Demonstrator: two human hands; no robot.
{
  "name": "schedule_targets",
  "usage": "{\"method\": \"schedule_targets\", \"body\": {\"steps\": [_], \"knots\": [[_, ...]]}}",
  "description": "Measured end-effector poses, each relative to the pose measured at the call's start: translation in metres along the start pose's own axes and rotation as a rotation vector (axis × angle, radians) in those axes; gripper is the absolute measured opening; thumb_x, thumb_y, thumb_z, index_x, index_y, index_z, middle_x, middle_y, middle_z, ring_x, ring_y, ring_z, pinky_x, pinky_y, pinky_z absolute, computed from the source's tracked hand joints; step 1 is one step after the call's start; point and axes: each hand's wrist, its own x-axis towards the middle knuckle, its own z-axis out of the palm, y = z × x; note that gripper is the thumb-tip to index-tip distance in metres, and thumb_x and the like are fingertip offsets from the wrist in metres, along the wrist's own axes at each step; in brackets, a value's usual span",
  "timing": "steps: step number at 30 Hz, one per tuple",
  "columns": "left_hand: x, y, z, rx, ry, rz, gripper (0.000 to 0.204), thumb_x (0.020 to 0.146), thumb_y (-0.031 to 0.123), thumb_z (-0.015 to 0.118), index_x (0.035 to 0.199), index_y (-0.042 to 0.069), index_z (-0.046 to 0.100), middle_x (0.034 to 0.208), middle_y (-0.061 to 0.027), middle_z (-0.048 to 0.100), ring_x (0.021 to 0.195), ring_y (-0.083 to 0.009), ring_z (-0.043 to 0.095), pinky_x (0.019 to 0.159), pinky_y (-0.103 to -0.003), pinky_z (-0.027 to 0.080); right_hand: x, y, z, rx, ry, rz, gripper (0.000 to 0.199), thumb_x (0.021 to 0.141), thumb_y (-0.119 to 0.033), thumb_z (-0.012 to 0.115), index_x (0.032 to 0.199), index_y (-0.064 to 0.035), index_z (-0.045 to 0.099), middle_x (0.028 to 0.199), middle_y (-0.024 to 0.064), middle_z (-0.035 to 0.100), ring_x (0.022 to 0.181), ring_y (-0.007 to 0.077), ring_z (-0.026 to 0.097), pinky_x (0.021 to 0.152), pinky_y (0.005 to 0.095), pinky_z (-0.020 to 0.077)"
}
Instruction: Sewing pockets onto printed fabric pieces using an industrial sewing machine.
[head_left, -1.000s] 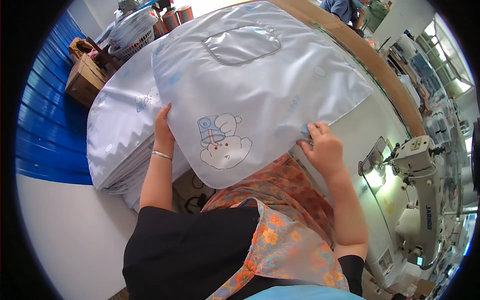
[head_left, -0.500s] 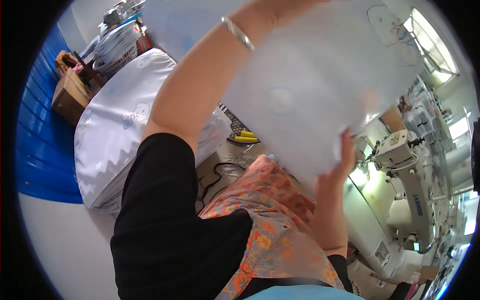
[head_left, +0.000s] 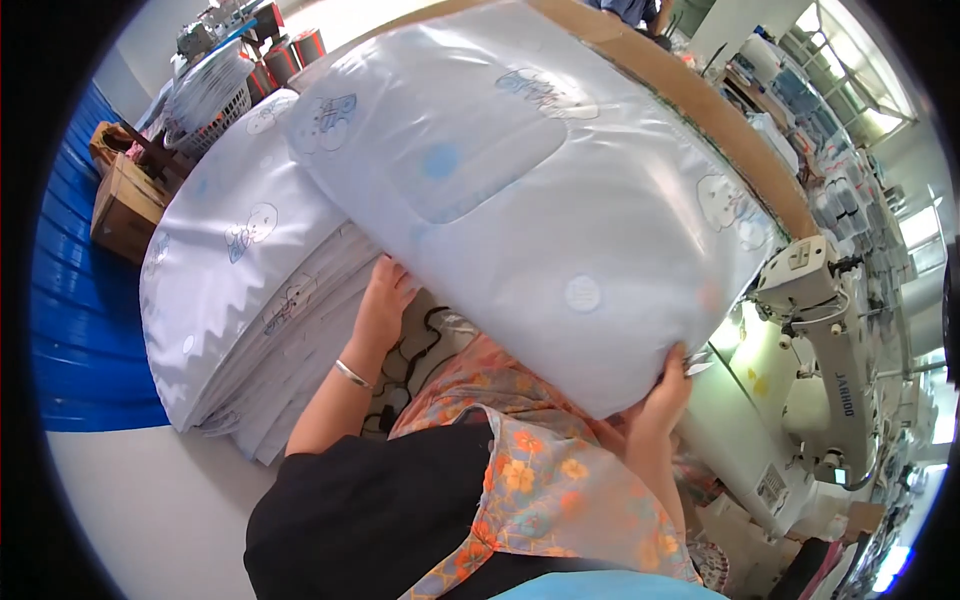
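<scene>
A large white plasticky fabric panel [head_left: 480, 260], printed with cartoon bears and carrying a pale rectangular patch, spreads before me. My right hand [head_left: 660, 398] grips its near right edge, thumb on top and the other fingers partly hidden. Small shiny metal blades, apparently thread snips [head_left: 698, 366], stick out beside that hand. At the near left edge my left hand [head_left: 382, 300] has its fingers curled against the panel, some tips hidden by it. Just left of this hand lies a thick stack of similar white panels [head_left: 225, 270], folded edges toward me.
A white sewing machine [head_left: 825, 350] with its lamp lit stands at the right. Brown board edging [head_left: 720, 105] runs behind the panel. At the far left are a cardboard box [head_left: 128, 205] and a white basket [head_left: 222, 122] of plastic-wrapped goods. Dark cables [head_left: 425, 345] lie below.
The panel, raised and blurred before, now lies lower and flatter. My left arm has come down from the top to the panel's near left edge; my right hand keeps its edge, slightly lower.
</scene>
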Motion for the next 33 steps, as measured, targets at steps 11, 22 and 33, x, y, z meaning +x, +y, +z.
{"method": "schedule_targets", "body": {"steps": [11,22,33], "knots": [[0.068,0.082,-0.057,0.420,0.048,0.170,0.049,0.087,0.006,0.065,0.131,-0.002,0.045,0.120,-0.0131,0.060,0.105,-0.0220,0.060,0.089,-0.032,0.051,-0.043,-0.025,-0.007,-0.999,-1.084,0.263,0.022,0.089,-0.016,0.061,0.101,0.0011,0.069,0.086,0.0100,0.071,0.081,0.0108,0.063,0.073,0.0261,0.0495],[0.068,0.072,-0.086,0.082,-0.005,0.240,0.042,0.094,0.023,0.061,0.126,-0.003,0.051,0.112,-0.0114,0.062,0.095,-0.0180,0.061,0.081,-0.030,0.051,0.119,-0.049,0.026,-1.346,-0.208,-0.484,0.045,0.088,-0.017,0.067,0.127,0.0005,0.054,0.086,0.0005,0.055,0.078,0.0116,0.051,0.076,0.0263,0.0456],[0.085,0.101,0.039,1.240,0.095,0.736,0.042,0.088,0.024,0.066,0.120,-0.001,0.054,0.076,-0.0049,0.060,0.066,-0.0156,0.051,0.063,-0.031,0.043,0.000,-0.046,-0.104,-0.953,0.326,-0.536,0.020,0.086,-0.012,0.070,0.083,-0.0025,0.053,0.072,-0.0043,0.047,0.066,0.0064,0.040,0.059,0.0223,0.0362]]}}
